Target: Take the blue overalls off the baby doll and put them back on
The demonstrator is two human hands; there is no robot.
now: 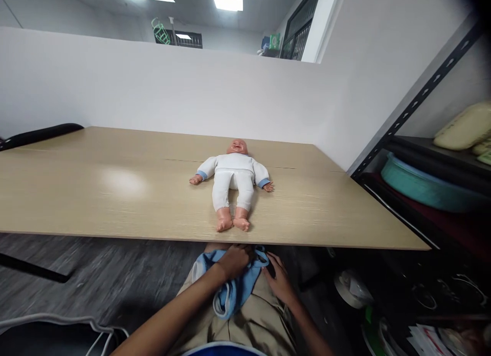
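On my lap lies a small blue doll's garment [241, 292] with white trim, bunched up. My left hand [233, 261] lies over its upper part with the fingers curled into the cloth. At the garment's right edge, my right hand [279, 280] has its fingertips and thumb on a looped blue edge. Beyond the hands, a baby doll [233, 172] rests on its back on the table, feet toward me and arms spread. It wears a white suit with blue cuffs; its feet are bare.
The wooden table [115, 207] reaches across in front, its near edge just above my hands. To the right, a black metal shelf holds a teal basin [425, 184] and a pale yellow bundle [462, 126]. A black chair [57, 338] stands at lower left.
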